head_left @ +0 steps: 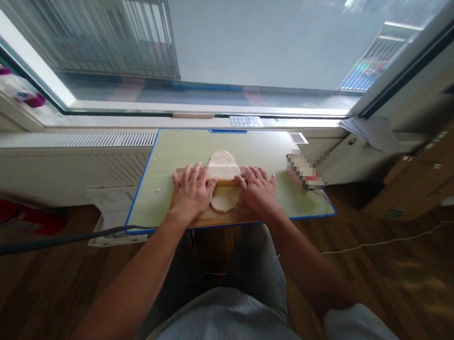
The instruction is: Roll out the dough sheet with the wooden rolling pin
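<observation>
A wooden rolling pin (226, 182) lies crosswise over a flat, pale sheet of dough (225, 198). The dough spreads out beyond the pin on its far and near sides. My left hand (193, 188) rests on the pin's left part, its fingers pointing forward and its thumb beside the dough. On the right part presses my right hand (257, 188), fingers partly spread. Both hands hide the pin's ends. Underneath is a brown wooden board (212, 221), set on a pale green tabletop with a blue edge (161, 157).
A pixelated packet (305, 171) sits at the tabletop's right side. Behind stand a radiator (108, 143) and a window sill with a bottle (18, 88). Papers (371, 132) and cardboard boxes (426, 158) are at right; a red object (17, 216) lies left. A cable (385, 238) crosses the floor.
</observation>
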{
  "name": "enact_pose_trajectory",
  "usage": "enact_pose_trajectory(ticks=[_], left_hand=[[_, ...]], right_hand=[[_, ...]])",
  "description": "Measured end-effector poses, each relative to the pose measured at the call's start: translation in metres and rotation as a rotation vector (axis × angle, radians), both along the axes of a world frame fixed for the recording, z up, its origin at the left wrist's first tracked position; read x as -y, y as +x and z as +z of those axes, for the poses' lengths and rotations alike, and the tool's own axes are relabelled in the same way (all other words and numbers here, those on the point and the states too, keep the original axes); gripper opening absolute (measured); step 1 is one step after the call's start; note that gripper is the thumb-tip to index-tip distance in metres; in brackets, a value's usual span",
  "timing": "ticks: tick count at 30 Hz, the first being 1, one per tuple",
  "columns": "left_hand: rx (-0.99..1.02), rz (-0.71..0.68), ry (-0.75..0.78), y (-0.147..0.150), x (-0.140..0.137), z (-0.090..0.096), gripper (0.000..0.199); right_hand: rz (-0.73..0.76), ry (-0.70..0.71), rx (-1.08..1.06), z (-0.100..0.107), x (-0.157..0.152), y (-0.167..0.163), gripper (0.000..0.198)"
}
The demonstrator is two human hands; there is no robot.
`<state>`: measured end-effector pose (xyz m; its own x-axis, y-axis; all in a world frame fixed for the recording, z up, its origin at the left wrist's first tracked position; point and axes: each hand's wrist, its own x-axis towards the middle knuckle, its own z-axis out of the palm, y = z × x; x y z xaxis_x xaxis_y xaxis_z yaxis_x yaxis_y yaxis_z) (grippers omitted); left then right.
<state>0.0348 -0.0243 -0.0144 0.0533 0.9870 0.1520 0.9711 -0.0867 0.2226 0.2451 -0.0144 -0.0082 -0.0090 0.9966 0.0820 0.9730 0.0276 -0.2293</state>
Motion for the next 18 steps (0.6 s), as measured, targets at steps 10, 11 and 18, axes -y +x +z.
enact_pose_trajectory(ticks=[10,11,18], left_hand=[[0.001,0.020,-0.049,0.005,-0.055,0.016,0.061],[0.002,0.027,-0.061,0.006,-0.060,0.018,0.060],[0.011,0.070,-0.149,0.009,-0.094,0.024,0.055]], right_hand=[[0.000,-0.041,0.031,0.013,-0.059,-0.006,0.063],[0.001,-0.041,0.030,0.012,-0.064,-0.006,0.063],[-0.003,-0.083,0.014,0.012,-0.097,-0.006,0.058]])
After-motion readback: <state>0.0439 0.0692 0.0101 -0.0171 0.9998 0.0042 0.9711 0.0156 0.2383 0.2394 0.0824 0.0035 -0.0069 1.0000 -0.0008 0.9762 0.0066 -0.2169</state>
